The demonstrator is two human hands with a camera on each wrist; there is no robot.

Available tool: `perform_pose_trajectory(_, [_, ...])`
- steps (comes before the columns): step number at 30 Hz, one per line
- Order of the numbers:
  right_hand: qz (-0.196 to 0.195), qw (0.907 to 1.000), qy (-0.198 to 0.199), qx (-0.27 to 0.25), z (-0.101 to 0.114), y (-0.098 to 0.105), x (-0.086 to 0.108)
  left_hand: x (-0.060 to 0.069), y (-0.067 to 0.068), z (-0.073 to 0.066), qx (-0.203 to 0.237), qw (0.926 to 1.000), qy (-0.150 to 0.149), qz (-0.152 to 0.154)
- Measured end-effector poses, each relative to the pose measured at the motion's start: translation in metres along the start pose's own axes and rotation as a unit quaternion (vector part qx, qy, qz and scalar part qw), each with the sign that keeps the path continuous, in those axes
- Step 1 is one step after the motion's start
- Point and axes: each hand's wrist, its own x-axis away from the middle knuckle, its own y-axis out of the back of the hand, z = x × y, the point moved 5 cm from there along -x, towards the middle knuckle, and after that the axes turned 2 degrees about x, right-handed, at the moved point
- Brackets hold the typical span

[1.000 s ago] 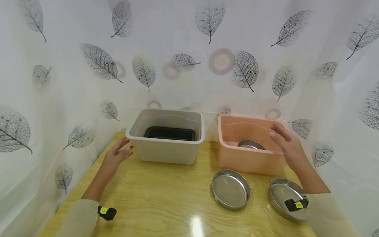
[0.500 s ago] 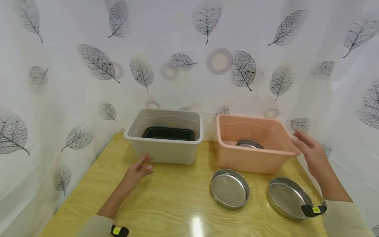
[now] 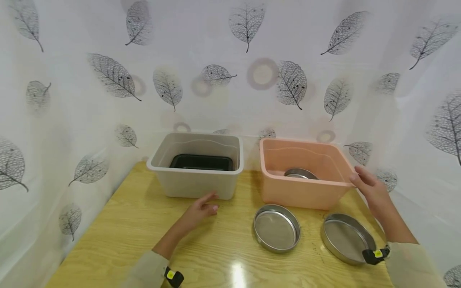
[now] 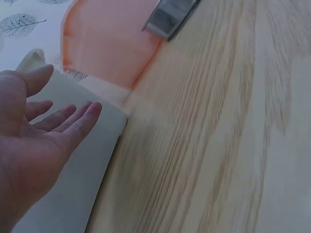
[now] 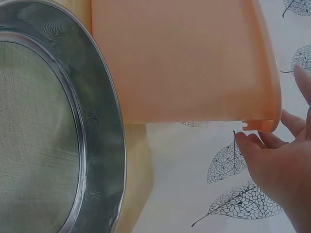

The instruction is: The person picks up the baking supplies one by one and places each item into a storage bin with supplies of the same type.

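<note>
My left hand (image 3: pixel 198 214) hovers over the table in front of the grey plastic bin (image 3: pixel 196 182), fingers loosely extended and holding nothing. A black tray (image 3: pixel 201 162) lies inside that bin. My right hand (image 3: pixel 372 194) is at the right end of the pink bin (image 3: pixel 297 192). In the right wrist view its fingers (image 5: pixel 250 145) are parted beside the corner of the rim; whether they touch it I cannot tell. Inside the pink bin sits a round metal sieve (image 3: pixel 301 173), partly hidden. Two more sieves lie on the table, one in front (image 3: pixel 276 228) and one at right (image 3: pixel 347 239).
The wood-grain table (image 3: pixel 144 236) carries both bins side by side at its back. A white curtain (image 3: pixel 230 100) with a leaf print hangs behind and at both sides. Between the bins is a narrow gap.
My left hand has moved right from the grey bin's left side to its front. My right hand has moved from above the pink bin to its right end. The bins and sieves keep their places.
</note>
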Motion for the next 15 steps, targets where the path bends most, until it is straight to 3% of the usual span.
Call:
perform_pose_trajectory(5, [0.0,0.9933,0.009,-0.115,-0.007,-0.004,-0.006,-0.015,-0.018,0.005,-0.006,0.9999,0.004,0.013])
perform_pose_trajectory(11, [0.002,0.9965,-0.036,-0.075,-0.015,-0.006,-0.01,-0.027,-0.038,0.015,-0.011,0.9993,0.011,0.033])
perform_pose_trajectory(15, [0.001,0.9911,-0.04,-0.127,-0.014,-0.01,-0.009,-0.034,-0.05,0.017,-0.011,0.9988,0.007,0.047])
